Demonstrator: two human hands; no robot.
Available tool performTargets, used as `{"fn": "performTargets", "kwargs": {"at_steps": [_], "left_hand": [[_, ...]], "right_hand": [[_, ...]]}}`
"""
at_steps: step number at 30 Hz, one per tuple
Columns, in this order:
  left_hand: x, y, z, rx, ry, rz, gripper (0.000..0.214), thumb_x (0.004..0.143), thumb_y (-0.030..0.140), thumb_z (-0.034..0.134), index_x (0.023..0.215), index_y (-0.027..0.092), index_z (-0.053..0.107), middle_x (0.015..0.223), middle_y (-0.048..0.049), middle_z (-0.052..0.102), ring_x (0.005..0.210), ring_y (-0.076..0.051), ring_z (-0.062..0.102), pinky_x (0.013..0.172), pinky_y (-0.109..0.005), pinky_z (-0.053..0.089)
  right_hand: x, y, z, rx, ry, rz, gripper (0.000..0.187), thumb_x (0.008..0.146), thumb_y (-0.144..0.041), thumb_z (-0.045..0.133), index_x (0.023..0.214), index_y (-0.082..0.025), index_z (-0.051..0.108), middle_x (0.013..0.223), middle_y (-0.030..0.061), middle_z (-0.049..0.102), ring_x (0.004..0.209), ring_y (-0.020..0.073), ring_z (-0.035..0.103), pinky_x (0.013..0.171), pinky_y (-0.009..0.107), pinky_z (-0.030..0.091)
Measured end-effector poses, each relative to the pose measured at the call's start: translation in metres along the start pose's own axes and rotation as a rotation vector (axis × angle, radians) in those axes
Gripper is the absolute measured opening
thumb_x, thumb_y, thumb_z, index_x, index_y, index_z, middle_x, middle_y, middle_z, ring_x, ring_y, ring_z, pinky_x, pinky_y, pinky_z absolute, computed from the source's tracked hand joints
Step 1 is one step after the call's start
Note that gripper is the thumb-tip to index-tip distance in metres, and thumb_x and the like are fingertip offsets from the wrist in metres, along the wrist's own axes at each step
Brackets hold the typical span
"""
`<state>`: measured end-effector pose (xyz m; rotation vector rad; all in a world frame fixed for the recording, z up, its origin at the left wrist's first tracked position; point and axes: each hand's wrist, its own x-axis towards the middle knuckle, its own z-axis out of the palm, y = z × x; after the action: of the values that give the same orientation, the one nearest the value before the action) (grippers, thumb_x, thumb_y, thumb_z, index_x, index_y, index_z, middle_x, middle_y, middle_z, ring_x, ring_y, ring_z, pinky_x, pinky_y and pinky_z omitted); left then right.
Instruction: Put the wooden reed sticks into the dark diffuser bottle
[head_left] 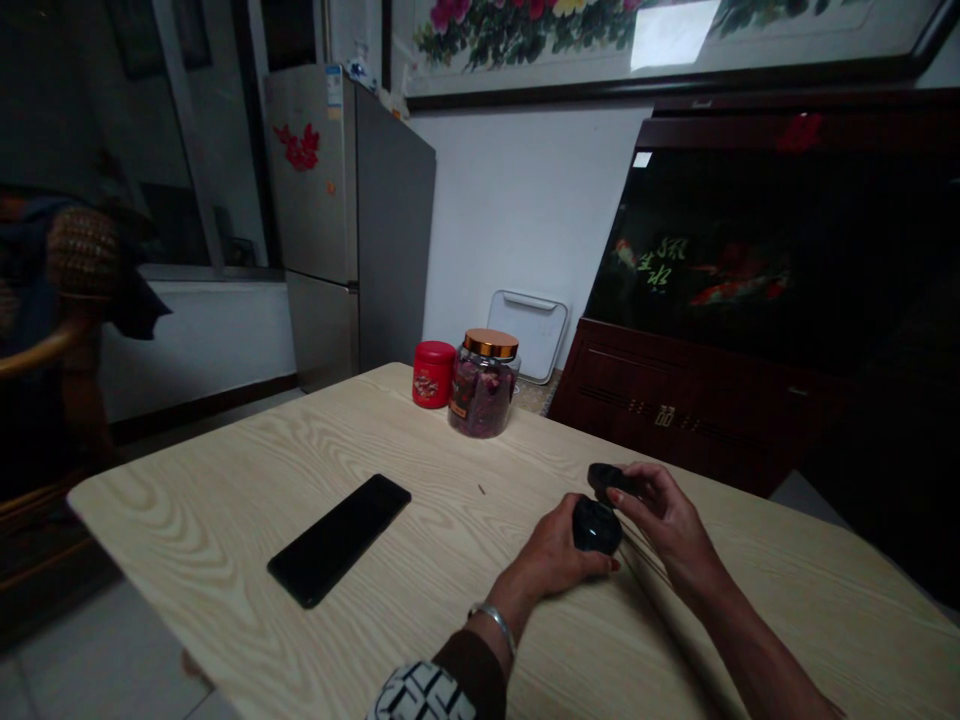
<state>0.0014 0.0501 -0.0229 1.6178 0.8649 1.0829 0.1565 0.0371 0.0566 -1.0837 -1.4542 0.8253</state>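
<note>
My left hand (pixel 556 556) rests on the wooden table (pixel 225 520) with its fingers curled round a small black rounded case (pixel 597 526). Just beyond it my right hand (pixel 670 518) pinches a second black piece (pixel 609 478), which looks like the case's lid, held slightly above and behind the first. The two dark parts sit close together; I cannot tell whether they are joined. A silver bracelet circles my left wrist.
A black phone (pixel 339 538) lies face up on the table's left half. At the far edge stand a small red tin (pixel 433 373) and a glass jar (pixel 484 385) with a copper lid. A fridge, a dark cabinet and a wooden chair surround the table.
</note>
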Motion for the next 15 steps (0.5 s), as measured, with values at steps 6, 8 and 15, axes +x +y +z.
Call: {"fn": "performTargets", "kwargs": {"at_steps": [6, 8, 15], "left_hand": [[0.001, -0.001, 0.001, -0.045, 0.004, -0.001, 0.076, 0.057, 0.032, 0.087, 0.124, 0.019, 0.053, 0.112, -0.0066, 0.064, 0.099, -0.024, 0.058, 0.082, -0.031, 0.045], [0.0, -0.001, 0.001, -0.052, -0.002, 0.0, 0.076, 0.057, 0.031, 0.086, 0.124, 0.019, 0.053, 0.113, -0.0066, 0.063, 0.1, -0.024, 0.058, 0.084, -0.032, 0.046], [0.001, -0.003, 0.001, -0.033, 0.005, 0.014, 0.074, 0.057, 0.029, 0.086, 0.124, 0.02, 0.053, 0.111, -0.0052, 0.065, 0.097, -0.023, 0.059, 0.079, -0.029, 0.046]], "right_hand": [[-0.007, 0.014, -0.012, -0.244, -0.116, -0.062, 0.029, 0.081, -0.042, 0.068, 0.093, -0.024, 0.049, 0.116, 0.0086, 0.061, 0.11, 0.0267, 0.059, 0.097, 0.045, 0.046], [-0.008, 0.01, -0.016, -0.358, -0.163, -0.105, 0.026, 0.083, -0.042, 0.064, 0.094, -0.024, 0.05, 0.113, 0.0075, 0.062, 0.108, 0.0256, 0.06, 0.098, 0.045, 0.046], [0.001, -0.025, -0.015, -0.899, -0.294, -0.136, 0.052, 0.087, -0.048, 0.058, 0.135, -0.029, 0.046, 0.124, 0.0087, 0.061, 0.108, 0.0267, 0.062, 0.092, 0.042, 0.048]]}}
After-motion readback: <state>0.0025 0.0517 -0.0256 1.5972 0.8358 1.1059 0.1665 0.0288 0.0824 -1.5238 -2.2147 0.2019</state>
